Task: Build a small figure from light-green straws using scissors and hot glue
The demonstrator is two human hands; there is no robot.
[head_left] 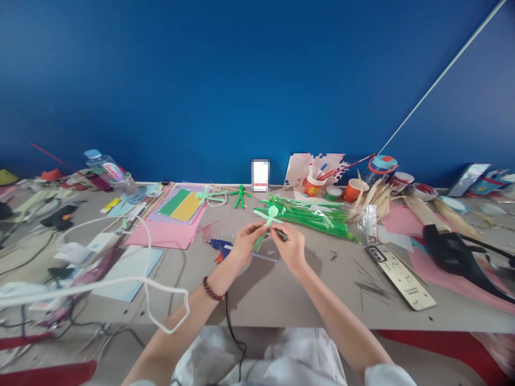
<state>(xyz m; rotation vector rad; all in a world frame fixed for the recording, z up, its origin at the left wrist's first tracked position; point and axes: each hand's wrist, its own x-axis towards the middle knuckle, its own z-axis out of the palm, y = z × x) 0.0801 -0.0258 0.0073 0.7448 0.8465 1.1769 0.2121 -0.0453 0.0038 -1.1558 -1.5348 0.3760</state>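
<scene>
A small light-green pipe-cleaner figure point(272, 213) with a round coiled head is held up over the table between both hands. My left hand point(248, 242) pinches its left side with thumb and fingertips. From the other side my right hand point(290, 244) grips it near the middle, fingers curled and partly hidden. A blue glue gun point(220, 245) lies beside and partly behind my left hand. Just beyond the hands, a bundle of green pipe cleaners point(322, 217) rests in clear plastic. Farther back are a dark-green pipe-cleaner figure point(240, 198) and another light-green figure point(207, 195).
Coloured sheets point(161, 234) lie left of the hands, with a looping white cable point(177, 290) nearer me. At right are a phone point(400, 277), thin dark wire pieces point(374, 290) and a black tool point(454, 252). An orange cup point(355, 190) and a pen cup point(314, 186) stand near the blue wall.
</scene>
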